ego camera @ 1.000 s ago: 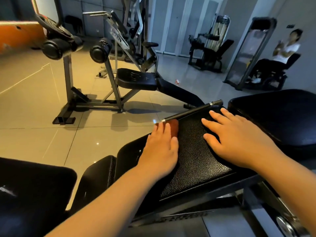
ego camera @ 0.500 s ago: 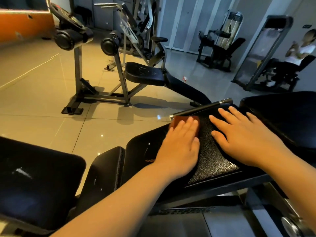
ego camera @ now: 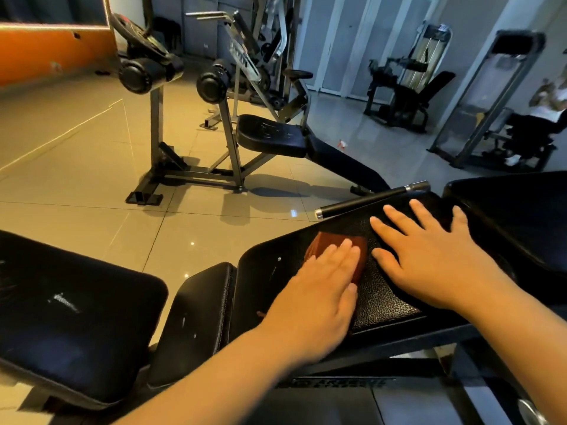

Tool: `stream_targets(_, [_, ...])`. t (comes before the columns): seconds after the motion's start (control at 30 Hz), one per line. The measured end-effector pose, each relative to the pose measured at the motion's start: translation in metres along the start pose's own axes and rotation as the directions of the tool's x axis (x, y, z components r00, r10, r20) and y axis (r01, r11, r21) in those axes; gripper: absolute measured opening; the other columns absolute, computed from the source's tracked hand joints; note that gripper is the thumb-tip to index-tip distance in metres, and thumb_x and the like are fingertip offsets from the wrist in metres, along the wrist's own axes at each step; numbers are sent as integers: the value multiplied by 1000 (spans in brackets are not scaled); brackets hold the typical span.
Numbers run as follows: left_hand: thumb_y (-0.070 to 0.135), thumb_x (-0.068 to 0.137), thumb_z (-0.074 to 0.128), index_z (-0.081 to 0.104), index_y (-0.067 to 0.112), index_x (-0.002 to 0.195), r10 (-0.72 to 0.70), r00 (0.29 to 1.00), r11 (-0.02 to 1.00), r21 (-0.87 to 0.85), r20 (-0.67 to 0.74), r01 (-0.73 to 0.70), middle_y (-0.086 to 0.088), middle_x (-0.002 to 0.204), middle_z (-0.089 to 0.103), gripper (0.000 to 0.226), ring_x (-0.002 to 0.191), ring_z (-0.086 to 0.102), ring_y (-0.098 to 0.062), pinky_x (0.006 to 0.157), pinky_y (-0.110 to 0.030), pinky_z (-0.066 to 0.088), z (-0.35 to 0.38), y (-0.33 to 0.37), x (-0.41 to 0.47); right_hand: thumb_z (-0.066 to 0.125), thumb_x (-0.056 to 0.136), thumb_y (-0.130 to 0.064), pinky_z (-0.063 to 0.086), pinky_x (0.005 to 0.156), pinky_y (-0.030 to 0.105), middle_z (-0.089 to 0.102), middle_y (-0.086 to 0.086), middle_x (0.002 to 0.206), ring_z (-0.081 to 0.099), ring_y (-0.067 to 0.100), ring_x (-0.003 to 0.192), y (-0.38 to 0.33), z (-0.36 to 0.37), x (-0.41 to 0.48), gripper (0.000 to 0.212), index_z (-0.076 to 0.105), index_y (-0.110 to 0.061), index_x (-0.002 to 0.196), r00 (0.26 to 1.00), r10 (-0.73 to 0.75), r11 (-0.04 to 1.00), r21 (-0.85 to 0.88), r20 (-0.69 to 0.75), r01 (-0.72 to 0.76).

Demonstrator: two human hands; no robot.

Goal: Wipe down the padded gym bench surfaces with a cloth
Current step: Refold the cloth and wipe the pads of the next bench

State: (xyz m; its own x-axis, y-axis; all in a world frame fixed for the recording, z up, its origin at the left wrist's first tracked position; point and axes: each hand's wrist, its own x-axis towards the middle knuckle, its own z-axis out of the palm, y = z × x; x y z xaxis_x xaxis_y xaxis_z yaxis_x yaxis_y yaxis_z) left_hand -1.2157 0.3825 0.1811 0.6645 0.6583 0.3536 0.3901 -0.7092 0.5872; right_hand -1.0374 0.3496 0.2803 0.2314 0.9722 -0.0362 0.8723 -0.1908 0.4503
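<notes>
On the textured pad (ego camera: 383,292), my left hand (ego camera: 316,296) presses the rust cloth (ego camera: 322,242), fingers straight and together, having drawn it back from the far bar (ego camera: 368,199). My right hand (ego camera: 429,262) lies spread beside it, so I judge one strip wiped.

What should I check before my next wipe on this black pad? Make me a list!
1. Cloth under left hand: ok, flat fingers press it down.
2. Right hand steadying the pad: ok, it lies flat on it.
3. Room to wipe rightward: not ok, the right hand lies just beside the cloth.
4. Bar out of the way: ok, it sits at the pad's far edge, apart from the cloth.
5. Pad clean already: cannot tell, the light is dim.
</notes>
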Motion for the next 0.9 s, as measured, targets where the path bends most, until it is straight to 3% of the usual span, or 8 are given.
stream_targets(0.07, [36, 107, 26, 5, 27, 159, -89, 996, 995, 36, -10, 89, 13, 165, 1, 57, 151, -3, -2, 118, -22, -8, -2, -22, 10, 7, 99, -61, 0, 117, 68, -7, -8, 168, -10, 26, 155, -1, 0, 1, 64, -3, -39, 158, 1000, -8, 1000, 3, -2, 8])
stream_targets(0.2, [34, 107, 24, 5, 18, 158, -358, 932, 933, 11, -61, 359, -1, 167, 1, 57, 153, -2, -16, 123, -34, -4, 1, -32, 46, 7, 100, -60, -4, 121, 62, -7, -6, 168, -11, 23, 154, -1, 0, 2, 64, -3, -36, 159, 999, -34, 999, 25, -13, 34])
stream_targets(0.37, [36, 108, 24, 4, 27, 159, -115, 993, 993, -17, -30, 115, 12, 165, -4, 56, 149, -9, -1, 118, -22, -10, 6, -1, 11, 3, 101, -55, -5, 125, 49, -8, -3, 168, -12, 19, 154, -1, 1, 2, 64, -4, -29, 160, 995, -97, 995, 28, -34, 98])
stream_targets(0.43, [36, 107, 24, 5, 26, 159, -152, 988, 988, -17, -12, 151, 11, 166, -2, 56, 150, -7, -3, 118, -22, -8, 3, -16, 15, -7, 95, -56, -5, 125, 47, -7, -1, 168, -11, 19, 154, -4, 2, 2, 72, -2, -26, 160, 993, -108, 993, 34, -46, 109])
stream_targets(0.53, [35, 107, 23, 4, 19, 159, -315, 949, 949, 34, -12, 315, 1, 167, -1, 57, 153, -4, -17, 124, -36, -2, 3, -30, 44, -18, 78, -58, -3, 125, 45, -2, 5, 168, -6, 21, 155, -13, 5, 6, 93, 1, -19, 160, 993, -104, 994, 30, -63, 106])
stream_targets(0.63, [34, 107, 24, 4, 23, 159, -271, 962, 961, 55, -40, 272, 5, 167, -2, 57, 153, -6, -15, 124, -36, -4, 8, -12, 45, -22, 74, -56, -1, 126, 44, -1, 8, 168, -4, 23, 155, -19, 9, 5, 98, 2, -14, 160, 990, -110, 993, 41, -84, 114])
stream_targets(0.77, [37, 107, 25, 7, 30, 158, -133, 991, 991, -29, -36, 132, 17, 163, 1, 54, 150, -7, -1, 122, -26, -4, 7, -5, 0, 0, 101, -52, -2, 126, 42, -5, 5, 168, -8, 19, 155, -19, 7, 1, 69, 0, -16, 160, 984, -164, 982, 78, -65, 169])
stream_targets(0.9, [34, 107, 24, 8, 22, 159, -345, 938, 938, -40, -42, 344, 5, 166, 5, 56, 153, 0, -12, 123, -33, 0, 3, -33, 23, 14, 108, -45, -3, 125, 38, -2, 6, 168, -5, 18, 155, -23, 6, 7, 62, 4, -14, 160, 978, -201, 975, 82, -60, 206])
